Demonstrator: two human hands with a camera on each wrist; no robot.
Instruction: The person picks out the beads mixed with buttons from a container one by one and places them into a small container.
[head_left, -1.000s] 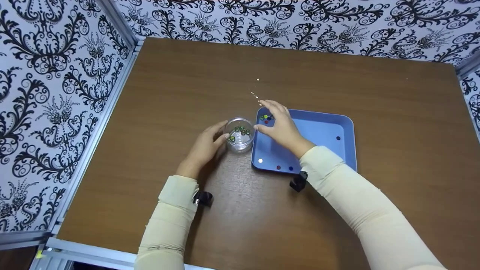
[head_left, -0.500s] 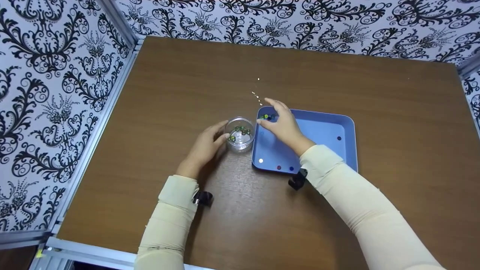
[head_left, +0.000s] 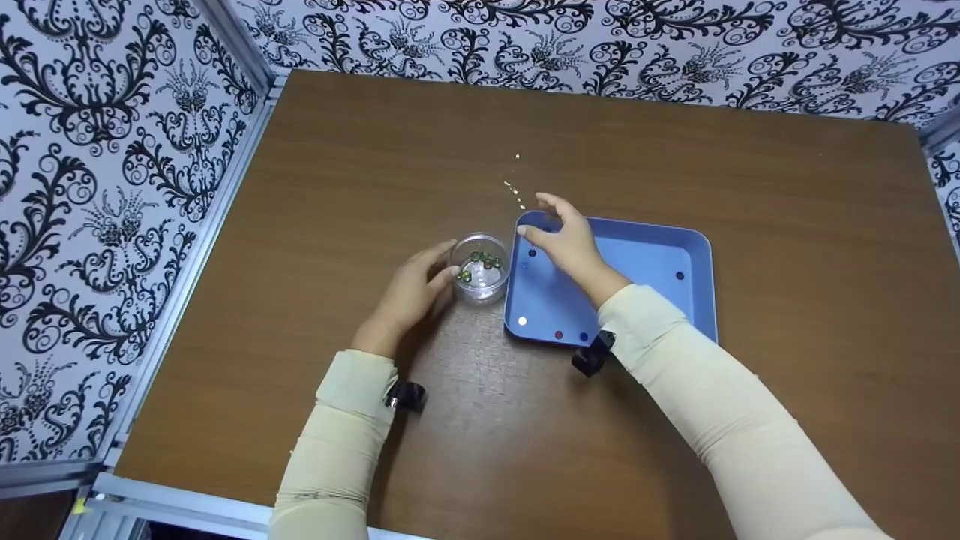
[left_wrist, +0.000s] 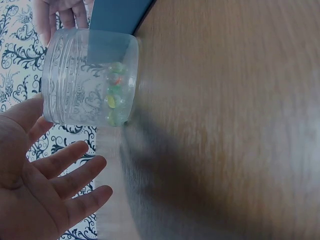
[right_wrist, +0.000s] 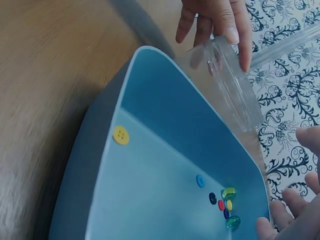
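A clear plastic jar [head_left: 480, 289] with several glass marbles [left_wrist: 115, 92] stands at the left side of a blue tray [head_left: 637, 262]. My left hand [head_left: 409, 292] holds the jar's rim lightly between thumb and index finger, its other fingers spread. Above the tray's far left corner hovers my right hand [head_left: 566, 240], thumb and fingers apart, with nothing held. Beneath it, two green marbles [right_wrist: 229, 193] lie in that corner among a yellow button, a red button [right_wrist: 221, 205] and dark buttons; in the head view the hand mostly hides them.
A larger yellow button [right_wrist: 120, 135] lies in the tray, near its wall. A blue button [right_wrist: 200, 180] is nearer the marbles. Other buttons [head_left: 559, 334] are along the near edge. Small bright specks [head_left: 516, 193] show on the table [head_left: 390, 157] behind the tray. Patterned walls enclose the table.
My right hand has shifted slightly away from me and to the right, its thumb moving off the jar's side and over the tray corner. The left hand and jar have stayed put.
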